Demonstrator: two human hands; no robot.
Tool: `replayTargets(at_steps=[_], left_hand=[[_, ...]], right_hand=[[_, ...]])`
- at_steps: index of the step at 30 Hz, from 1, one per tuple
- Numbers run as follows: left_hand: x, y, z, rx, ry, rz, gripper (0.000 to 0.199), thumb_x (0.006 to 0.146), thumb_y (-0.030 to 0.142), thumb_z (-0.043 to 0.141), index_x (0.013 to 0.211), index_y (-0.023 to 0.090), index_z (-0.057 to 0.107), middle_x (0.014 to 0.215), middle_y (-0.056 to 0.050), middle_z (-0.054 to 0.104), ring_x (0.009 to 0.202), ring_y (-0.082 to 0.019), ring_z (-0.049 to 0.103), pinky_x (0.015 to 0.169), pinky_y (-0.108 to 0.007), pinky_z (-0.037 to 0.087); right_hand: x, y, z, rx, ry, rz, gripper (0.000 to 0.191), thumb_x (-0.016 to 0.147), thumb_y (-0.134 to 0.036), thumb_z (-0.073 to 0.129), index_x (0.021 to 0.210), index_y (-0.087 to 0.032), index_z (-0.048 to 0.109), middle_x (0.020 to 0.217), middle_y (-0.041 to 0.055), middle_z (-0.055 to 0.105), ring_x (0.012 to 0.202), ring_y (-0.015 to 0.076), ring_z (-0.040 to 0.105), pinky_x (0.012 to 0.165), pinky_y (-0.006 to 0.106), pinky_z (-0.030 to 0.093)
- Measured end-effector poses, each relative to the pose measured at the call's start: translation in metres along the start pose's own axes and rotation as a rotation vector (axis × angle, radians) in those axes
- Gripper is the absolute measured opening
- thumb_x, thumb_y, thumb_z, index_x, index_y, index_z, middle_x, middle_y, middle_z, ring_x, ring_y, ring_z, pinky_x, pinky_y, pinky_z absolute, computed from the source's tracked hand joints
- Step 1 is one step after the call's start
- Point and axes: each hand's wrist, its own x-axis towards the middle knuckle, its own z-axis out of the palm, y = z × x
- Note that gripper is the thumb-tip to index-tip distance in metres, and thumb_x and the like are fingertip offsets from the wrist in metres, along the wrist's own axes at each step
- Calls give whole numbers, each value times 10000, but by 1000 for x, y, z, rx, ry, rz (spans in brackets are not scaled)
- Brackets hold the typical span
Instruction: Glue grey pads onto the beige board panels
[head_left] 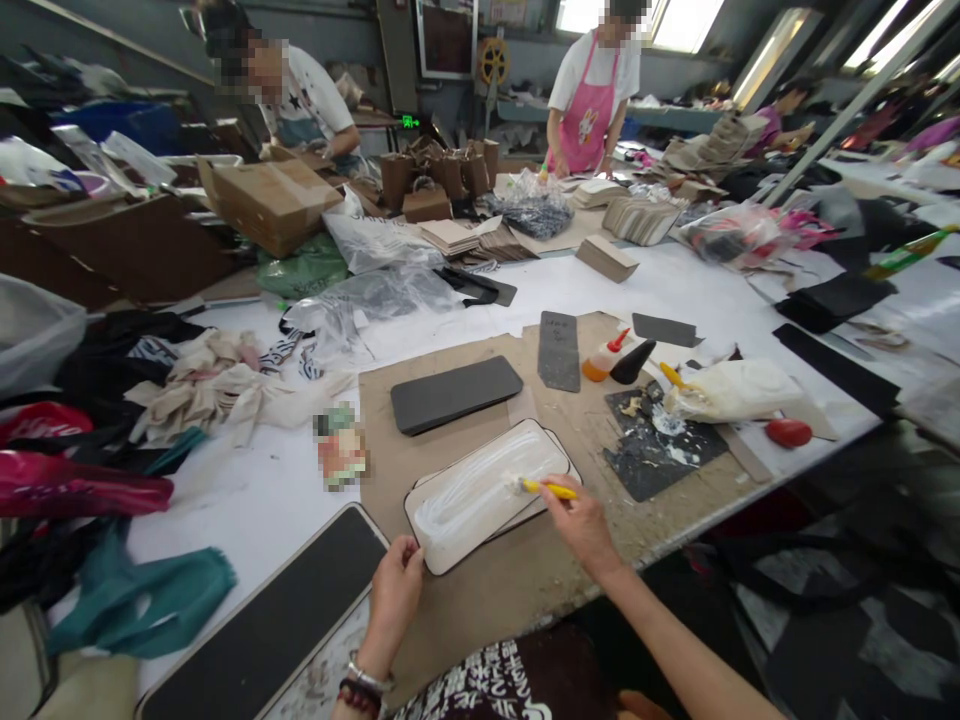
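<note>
In my right hand (581, 525) is a yellow-handled brush (551, 489), its bristles touching the upper face of a pale oblong panel (480, 495) with a dark edge. Wet white streaks, looking like glue, run along that face. A second panel (561, 462) of the same kind lies partly hidden beneath it. My left hand (399, 580) pinches the panel's lower left corner with thumb and fingers. Left of that hand lies a long black panel (277, 615) with a pale rim. Beyond the pale panels rests a stack of dark grey oblong pieces (457, 393).
Right of the panels, a glue-smeared dark board (660, 445) holds a white bag (739, 390). An orange bottle with a red tip (604, 357) and a black cone (634, 362) stand behind. Cloth scraps (210, 385) crowd the left. Two people work across the table (660, 290).
</note>
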Motion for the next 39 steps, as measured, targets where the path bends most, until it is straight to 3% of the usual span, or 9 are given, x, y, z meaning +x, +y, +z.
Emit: replayTargets(at_steps=[5,14,18,22,25,28,33,36,39], left_hand=[[-3,4,-1,35,4,-14,154,630,340,497,562,223,423,507,28,471,515,-153,472,470,-239,332],[-5,6,-1,-83,-12,14,195,584,403,484,581,228,397,504,38,451,493,-143,473,458,-242,347],[-7,6,1,-133,-33,0,231,588,436,494,605,224,404,493,46,449,467,-135,481,439,-239,356],[-8,6,3,-160,-53,-7,228,608,427,503,628,217,414,494,44,477,465,-135,503,423,-231,361],[-8,4,5,-162,-53,-6,220,627,405,518,635,215,408,484,51,478,460,-132,505,415,-220,352],[-8,3,7,-165,-47,4,200,637,376,518,635,214,400,470,61,462,449,-120,489,424,-216,348],[-11,3,9,-189,-48,7,171,613,357,491,623,217,392,467,66,442,436,-115,473,425,-222,352],[-14,3,4,-213,-48,5,173,590,363,486,614,218,395,467,67,438,431,-113,471,422,-225,358],[-17,0,-3,-243,-56,-5,193,567,376,500,614,219,398,461,65,447,421,-118,471,412,-232,369]], right_hand=[[32,45,-42,-219,110,-22,281,849,-418,456,826,-191,621,843,72,664,783,193,620,754,308,483],[53,21,-28,-149,60,-128,281,864,-405,433,855,-194,618,840,71,660,808,190,615,763,303,484],[28,-7,-17,-40,-21,-124,232,862,-366,460,866,-198,619,851,74,652,818,188,610,762,300,491],[-19,-45,10,164,-220,-94,174,873,-293,466,860,-197,610,819,53,640,794,160,606,736,260,494],[-39,-52,25,230,-298,-77,170,871,-281,467,840,-195,611,803,46,643,772,156,612,716,253,501],[-35,-29,18,129,-167,-48,192,863,-315,473,826,-189,613,797,56,648,753,169,619,699,268,504],[-3,18,-26,-162,77,-62,267,867,-391,441,824,-183,604,822,80,653,767,194,615,717,299,479],[10,26,-47,-264,133,-91,307,872,-419,415,817,-181,600,829,87,650,769,194,605,716,297,464],[18,24,-53,-283,136,-82,326,862,-438,417,797,-177,601,815,81,647,755,186,598,722,286,454]])
